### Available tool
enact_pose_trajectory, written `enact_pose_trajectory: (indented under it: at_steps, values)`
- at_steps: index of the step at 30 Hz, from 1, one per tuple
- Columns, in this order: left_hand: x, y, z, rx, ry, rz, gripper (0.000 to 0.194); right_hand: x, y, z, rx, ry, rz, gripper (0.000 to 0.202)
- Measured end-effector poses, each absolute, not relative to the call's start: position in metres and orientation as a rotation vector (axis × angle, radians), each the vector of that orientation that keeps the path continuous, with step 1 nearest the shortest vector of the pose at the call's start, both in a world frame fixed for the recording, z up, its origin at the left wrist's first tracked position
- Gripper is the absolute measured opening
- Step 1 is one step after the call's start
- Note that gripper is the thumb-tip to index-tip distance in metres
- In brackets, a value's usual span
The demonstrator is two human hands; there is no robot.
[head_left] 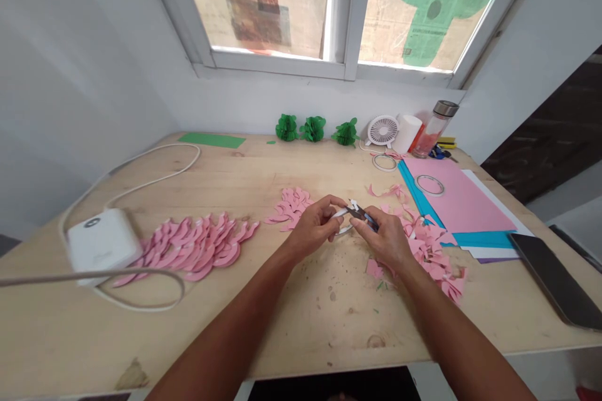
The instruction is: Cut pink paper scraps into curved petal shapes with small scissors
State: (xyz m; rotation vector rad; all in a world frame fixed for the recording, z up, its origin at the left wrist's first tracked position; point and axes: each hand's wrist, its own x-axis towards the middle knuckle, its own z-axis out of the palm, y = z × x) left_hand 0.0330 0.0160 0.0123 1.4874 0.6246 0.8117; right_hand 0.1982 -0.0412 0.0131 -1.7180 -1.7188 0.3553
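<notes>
My left hand point(316, 225) pinches a thin white ring point(345, 229), which looks like a roll of narrow tape, above the middle of the wooden table. Close beside it, my right hand point(384, 235) is closed around dark scissors point(358, 213), their blades at the ring. A small white piece sits by the blade tips. Cut pink paper shapes point(292, 205) lie just behind my left hand, and a larger row of pink shapes point(202, 244) is further left. Pink scraps point(430, 250) are heaped to the right of my right hand.
A white power bank point(101, 244) with a cable is at the left. Green paper figures point(313, 129), a small fan point(383, 131) and a bottle point(435, 131) line the back. Pink sheets point(463, 200), another tape ring point(429, 185) and a phone point(557, 279) lie right.
</notes>
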Motion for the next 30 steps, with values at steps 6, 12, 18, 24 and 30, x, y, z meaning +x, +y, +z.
enact_pose_trajectory:
  at_steps: [6, 12, 18, 24, 30]
  values:
    - [0.0335, 0.0158, 0.0127, 1.501, 0.634, 0.807, 0.022, 0.198, -0.0404, 0.0117, -1.71, -1.722, 0.347, 0.034]
    - [0.0331, 0.0163, 0.0102, 1.499, 0.6, 0.806, 0.024, 0.1976, -0.0403, 0.0114, -1.707, -1.728, 0.336, 0.034]
    - [0.0333, 0.0166, 0.0091, 1.493, 0.6, 0.81, 0.024, 0.198, -0.0394, 0.0105, -1.7, -1.731, 0.32, 0.035]
    - [0.0335, 0.015, 0.0111, 1.45, 0.6, 0.811, 0.023, 0.1979, -0.0392, 0.011, -1.702, -1.737, 0.328, 0.035]
    - [0.0333, 0.0143, 0.0121, 1.449, 0.592, 0.804, 0.024, 0.1978, -0.0391, 0.0112, -1.699, -1.752, 0.319, 0.035]
